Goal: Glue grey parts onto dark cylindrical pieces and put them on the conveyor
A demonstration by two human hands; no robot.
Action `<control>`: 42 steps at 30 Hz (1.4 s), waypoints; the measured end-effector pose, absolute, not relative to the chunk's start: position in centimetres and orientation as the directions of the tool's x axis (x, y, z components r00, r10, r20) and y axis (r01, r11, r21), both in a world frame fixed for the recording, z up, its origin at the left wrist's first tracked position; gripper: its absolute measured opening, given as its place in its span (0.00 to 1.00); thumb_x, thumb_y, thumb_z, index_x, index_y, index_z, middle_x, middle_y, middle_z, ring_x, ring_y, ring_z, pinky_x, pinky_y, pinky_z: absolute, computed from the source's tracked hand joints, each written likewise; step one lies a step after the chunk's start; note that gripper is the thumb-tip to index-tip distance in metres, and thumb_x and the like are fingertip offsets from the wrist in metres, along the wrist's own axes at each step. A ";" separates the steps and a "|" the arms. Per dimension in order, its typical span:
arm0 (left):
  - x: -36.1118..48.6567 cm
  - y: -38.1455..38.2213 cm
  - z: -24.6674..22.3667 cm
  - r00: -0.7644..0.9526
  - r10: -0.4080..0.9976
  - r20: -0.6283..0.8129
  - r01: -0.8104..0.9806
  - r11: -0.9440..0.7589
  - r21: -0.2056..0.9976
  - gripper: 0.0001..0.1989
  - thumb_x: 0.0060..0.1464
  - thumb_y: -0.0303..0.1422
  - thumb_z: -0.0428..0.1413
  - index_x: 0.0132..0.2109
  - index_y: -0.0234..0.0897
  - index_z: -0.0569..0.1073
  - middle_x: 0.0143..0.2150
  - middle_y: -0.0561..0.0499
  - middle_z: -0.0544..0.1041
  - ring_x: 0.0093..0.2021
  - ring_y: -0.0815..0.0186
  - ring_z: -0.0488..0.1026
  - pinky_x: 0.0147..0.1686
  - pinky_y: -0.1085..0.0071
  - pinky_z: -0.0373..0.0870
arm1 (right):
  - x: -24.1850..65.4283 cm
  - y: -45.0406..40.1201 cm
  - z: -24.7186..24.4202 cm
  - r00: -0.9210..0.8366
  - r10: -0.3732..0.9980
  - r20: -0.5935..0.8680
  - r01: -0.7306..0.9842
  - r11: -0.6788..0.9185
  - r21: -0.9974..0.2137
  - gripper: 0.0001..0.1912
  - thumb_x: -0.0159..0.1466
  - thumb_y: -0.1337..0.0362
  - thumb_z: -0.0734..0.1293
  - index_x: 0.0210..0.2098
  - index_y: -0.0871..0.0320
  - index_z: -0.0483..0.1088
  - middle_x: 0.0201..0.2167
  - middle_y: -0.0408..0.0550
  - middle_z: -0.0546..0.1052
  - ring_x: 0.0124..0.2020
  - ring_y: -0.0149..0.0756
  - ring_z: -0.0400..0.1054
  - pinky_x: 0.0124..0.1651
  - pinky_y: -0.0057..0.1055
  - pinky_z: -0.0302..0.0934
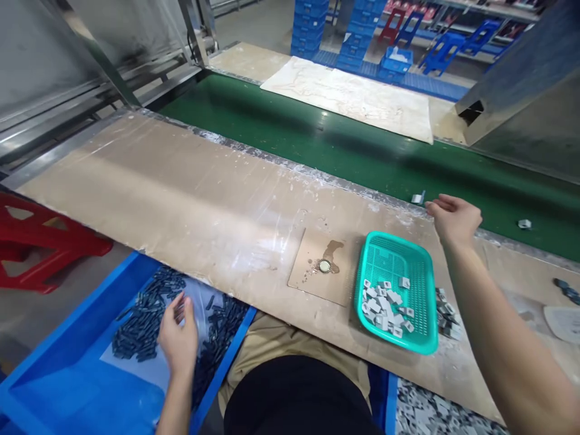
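At the near edge of the green belt [281, 127], just beside the fingertips of the right hand [455, 220], lies a clip [417, 198]: a small, pale, blocky body with a thin bluish strip standing up at its right side. The right hand is palm down, its fingers bent and drawn close together, the thumb near the index finger; whether it pinches anything, I cannot tell. Farther right on the belt sits a block [524, 224], whitish and angular, with a darker face.

Over the blue bin [67, 374], the left hand [180, 335] is half curled, thumb and fingers raised toward each other; whether something is between them, I cannot tell. Around it lie the pins [140, 326], short, narrow and dark blue-black, piled loosely at every angle, partly on a clear plastic sheet [154, 370].

On the table [181, 193], the teal basket [394, 343] holds loose white pieces [383, 305], chunky and squared, several with a dark opening in one face. They gather mostly toward its near left part. A grey-white heap [448, 320] lies against or close to its right side. To its left, a flat brown board [301, 269] bears a small round disc [324, 266], pale with a brassy rim, amid a wet brown stain.
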State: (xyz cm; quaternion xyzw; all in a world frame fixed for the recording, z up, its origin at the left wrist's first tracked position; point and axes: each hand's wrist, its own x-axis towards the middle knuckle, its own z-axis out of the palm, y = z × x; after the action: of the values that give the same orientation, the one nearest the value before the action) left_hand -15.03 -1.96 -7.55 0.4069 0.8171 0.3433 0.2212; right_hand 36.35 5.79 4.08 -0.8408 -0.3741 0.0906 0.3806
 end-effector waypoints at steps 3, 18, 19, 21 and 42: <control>-18.6 -5.1 -13.7 -0.399 0.898 -0.187 0.703 0.430 0.567 0.34 0.52 0.43 0.48 0.58 0.18 0.62 0.62 0.26 0.60 0.64 0.44 0.53 0.62 0.53 0.50 | 35.0 2.6 4.3 0.626 0.774 0.089 0.612 -0.418 -0.671 0.16 0.57 0.55 0.63 0.40 0.57 0.72 0.39 0.56 0.78 0.41 0.51 0.72 0.41 0.41 0.63; -20.9 -9.1 -18.5 -0.075 0.929 -0.361 0.887 0.228 0.402 0.21 0.45 0.41 0.46 0.38 0.31 0.75 0.43 0.34 0.77 0.47 0.47 0.73 0.51 0.54 0.66 | 30.3 -2.6 3.7 0.187 0.789 -0.586 0.421 -0.603 -0.678 0.17 0.51 0.59 0.70 0.40 0.58 0.75 0.33 0.50 0.80 0.36 0.45 0.75 0.40 0.37 0.69; -21.2 -9.1 -18.5 -0.083 0.927 -0.366 0.883 0.239 0.404 0.21 0.44 0.41 0.46 0.37 0.32 0.76 0.43 0.35 0.77 0.46 0.47 0.73 0.50 0.55 0.67 | 30.2 -2.7 4.1 0.156 0.783 -0.602 0.348 -0.614 -0.708 0.19 0.51 0.57 0.71 0.42 0.57 0.75 0.35 0.49 0.80 0.38 0.45 0.75 0.42 0.38 0.69; -21.7 -9.3 -18.3 -0.093 0.920 -0.380 0.874 0.258 0.412 0.19 0.43 0.43 0.48 0.33 0.35 0.75 0.40 0.37 0.78 0.43 0.48 0.75 0.48 0.56 0.69 | 29.9 -3.0 4.6 0.125 0.785 -0.606 0.245 -0.616 -0.748 0.20 0.49 0.55 0.72 0.40 0.57 0.75 0.36 0.50 0.80 0.41 0.47 0.74 0.44 0.38 0.68; -19.4 -8.0 -12.0 -0.353 0.724 -0.592 0.312 0.688 0.655 0.22 0.43 0.47 0.57 0.40 0.35 0.73 0.31 0.45 0.81 0.38 0.57 0.77 0.30 0.69 0.70 | 20.9 0.5 0.3 -0.276 0.957 0.083 0.896 0.288 -0.339 0.09 0.61 0.67 0.62 0.38 0.59 0.73 0.33 0.51 0.76 0.37 0.44 0.68 0.38 0.38 0.64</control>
State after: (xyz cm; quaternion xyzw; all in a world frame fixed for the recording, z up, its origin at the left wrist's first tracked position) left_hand -19.42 -7.96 -12.04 0.3271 0.7921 0.2216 0.4652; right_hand 20.95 0.52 0.31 -0.5858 -0.7908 0.1135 0.1363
